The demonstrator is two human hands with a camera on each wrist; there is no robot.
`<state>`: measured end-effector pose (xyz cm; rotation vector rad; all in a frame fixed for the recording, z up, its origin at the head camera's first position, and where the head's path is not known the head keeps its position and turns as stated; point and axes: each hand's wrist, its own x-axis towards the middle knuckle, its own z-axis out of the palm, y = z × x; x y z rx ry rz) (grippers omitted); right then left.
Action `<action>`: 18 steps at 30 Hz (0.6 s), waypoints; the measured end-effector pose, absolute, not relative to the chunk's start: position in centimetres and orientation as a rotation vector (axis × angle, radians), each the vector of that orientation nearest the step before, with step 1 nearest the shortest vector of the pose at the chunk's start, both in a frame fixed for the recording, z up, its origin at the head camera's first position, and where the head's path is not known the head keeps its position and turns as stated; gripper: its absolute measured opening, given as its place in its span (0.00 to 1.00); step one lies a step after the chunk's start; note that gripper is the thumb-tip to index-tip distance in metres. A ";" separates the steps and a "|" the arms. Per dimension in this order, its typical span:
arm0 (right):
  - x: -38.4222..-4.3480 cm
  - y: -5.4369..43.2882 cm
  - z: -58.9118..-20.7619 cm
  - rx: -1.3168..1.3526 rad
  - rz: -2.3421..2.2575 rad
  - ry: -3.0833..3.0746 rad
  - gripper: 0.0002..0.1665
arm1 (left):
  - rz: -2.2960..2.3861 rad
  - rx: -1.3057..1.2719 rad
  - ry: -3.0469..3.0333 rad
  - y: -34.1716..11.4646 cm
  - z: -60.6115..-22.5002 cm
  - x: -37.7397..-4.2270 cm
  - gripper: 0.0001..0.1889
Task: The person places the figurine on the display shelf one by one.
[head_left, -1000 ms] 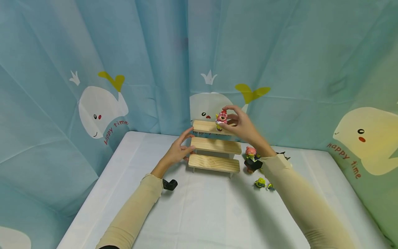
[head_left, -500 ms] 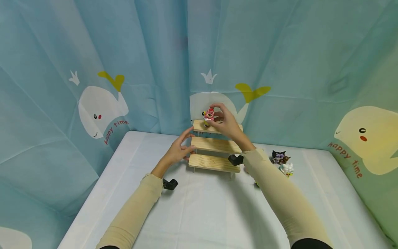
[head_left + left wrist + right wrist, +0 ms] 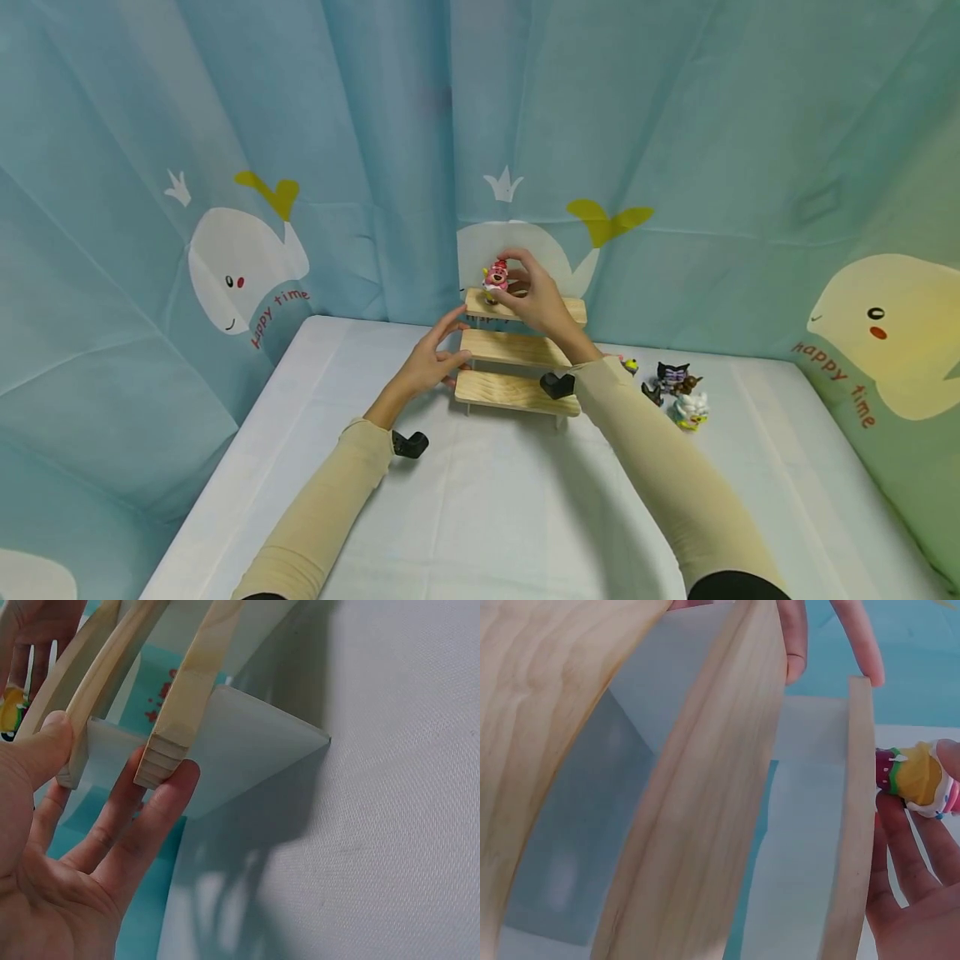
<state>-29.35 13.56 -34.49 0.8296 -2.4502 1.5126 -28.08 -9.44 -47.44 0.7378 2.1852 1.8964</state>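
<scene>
A three-step wooden display stand [image 3: 517, 392] with pale supports stands towards the back of the table. My left hand [image 3: 424, 368] grips its left end, thumb on the middle board [image 3: 112, 675] and fingers along the board ends. My right hand [image 3: 543, 303] pinches a pink bear figurine [image 3: 496, 276] with a red top, thumb in front and fingers behind. The figurine is upright at the left part of the top step [image 3: 573, 310]. In the right wrist view its purple-and-yellow base [image 3: 904, 769] is right at the top board [image 3: 855, 817].
Several small figurines lie on the table to the right, including a dark one [image 3: 671, 377] and a white one [image 3: 691, 410]; the right sleeve [image 3: 660, 450] hides others. A blue whale-print curtain [image 3: 390, 208] hangs close behind the white table [image 3: 480, 517].
My right hand has carried the bear figurine leftwards along the top step and slightly lower, mostly in the first half second. My left hand has stayed on the stand.
</scene>
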 end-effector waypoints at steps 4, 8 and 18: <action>-29.0 13.3 -34.4 0.813 1.530 -2.447 0.32 | 1.892 0.751 2.193 -9.5 -47.5 -28.1 0.41; -28.9 13.1 -34.4 0.819 1.552 -2.425 0.32 | 1.898 0.752 2.195 -9.5 -47.5 -28.2 0.41; -29.1 12.7 -34.9 0.834 1.544 -2.414 0.32 | 1.894 0.768 2.202 -9.5 -47.6 -28.2 0.41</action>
